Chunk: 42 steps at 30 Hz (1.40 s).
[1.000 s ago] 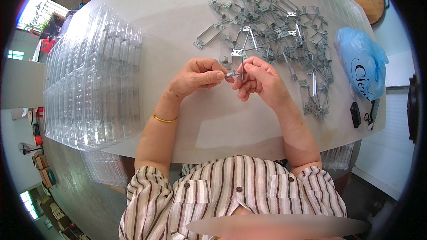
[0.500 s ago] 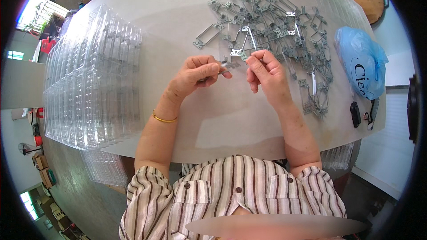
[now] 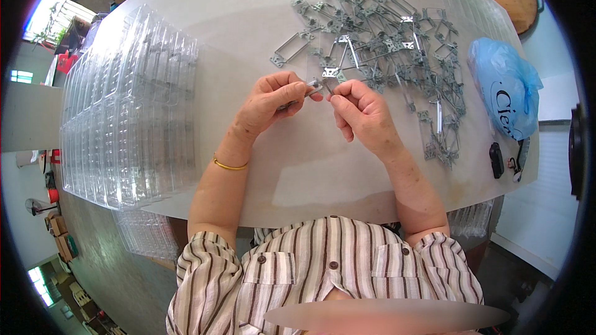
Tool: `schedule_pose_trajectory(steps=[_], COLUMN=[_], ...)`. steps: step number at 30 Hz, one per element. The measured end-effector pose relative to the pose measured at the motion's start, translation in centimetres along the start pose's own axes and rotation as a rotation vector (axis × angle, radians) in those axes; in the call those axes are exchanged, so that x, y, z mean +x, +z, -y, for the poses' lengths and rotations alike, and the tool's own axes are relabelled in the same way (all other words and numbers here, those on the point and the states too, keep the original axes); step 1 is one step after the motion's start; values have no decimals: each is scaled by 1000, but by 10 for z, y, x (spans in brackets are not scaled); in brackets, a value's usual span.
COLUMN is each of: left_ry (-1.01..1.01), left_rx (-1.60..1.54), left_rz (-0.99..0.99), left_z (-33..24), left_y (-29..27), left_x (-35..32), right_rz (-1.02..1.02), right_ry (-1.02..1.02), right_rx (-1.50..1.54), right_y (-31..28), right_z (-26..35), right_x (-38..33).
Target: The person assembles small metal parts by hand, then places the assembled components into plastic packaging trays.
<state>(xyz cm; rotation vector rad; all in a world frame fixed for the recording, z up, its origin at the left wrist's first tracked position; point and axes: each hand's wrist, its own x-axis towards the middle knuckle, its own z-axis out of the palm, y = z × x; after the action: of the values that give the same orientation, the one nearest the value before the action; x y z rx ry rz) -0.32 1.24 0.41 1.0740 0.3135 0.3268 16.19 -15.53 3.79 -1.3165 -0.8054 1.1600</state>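
Smooth pale table [image 3: 248, 31], left hand [image 3: 270, 102] and right hand [image 3: 363, 115] pinching thin metal bracket [image 3: 318, 85], tangled grey bracket pile [image 3: 385, 43], ribbed clear trays [image 3: 130, 111]

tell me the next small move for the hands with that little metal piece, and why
Probably bring the fingertips together again: the left hand pinches a small metal part, and the right hand sits just beside it with a narrow gap between. The pile of metal frames lies right behind, the clear trays to the left.

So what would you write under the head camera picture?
Two hands, left hand and right hand, pinch a small metal part beside a metal bracket pile.
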Motion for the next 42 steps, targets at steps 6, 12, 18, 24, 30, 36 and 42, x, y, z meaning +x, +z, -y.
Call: schedule_pose_trajectory(steps=[6, 12, 18, 24, 30, 36, 42], left_ry=[-25, 12, 17, 4, 45, 45, 134], left_rx=[103, 147, 140, 179, 163, 198, 163], left_rz=[-11, 8, 1, -17, -1, -6, -8], left_z=[-2, 1, -1, -4, 0, 1, 4], left_y=[9, 5, 9, 10, 10, 8, 6], left_x=[-1, -2, -2, -4, -2, -1, 1], right_rz=[13, -22, 8, 43, 19, -1, 56], right_ry=[17, 20, 23, 20, 28, 30, 52], right_rx=[14, 75, 53, 109, 98, 75, 41], right_y=[-2, 2, 0, -2, -1, 1, -9], right_z=[-2, -3, 1, -1, 0, 4, 5], right_x=[0, 0, -1, 0, 0, 0, 1])
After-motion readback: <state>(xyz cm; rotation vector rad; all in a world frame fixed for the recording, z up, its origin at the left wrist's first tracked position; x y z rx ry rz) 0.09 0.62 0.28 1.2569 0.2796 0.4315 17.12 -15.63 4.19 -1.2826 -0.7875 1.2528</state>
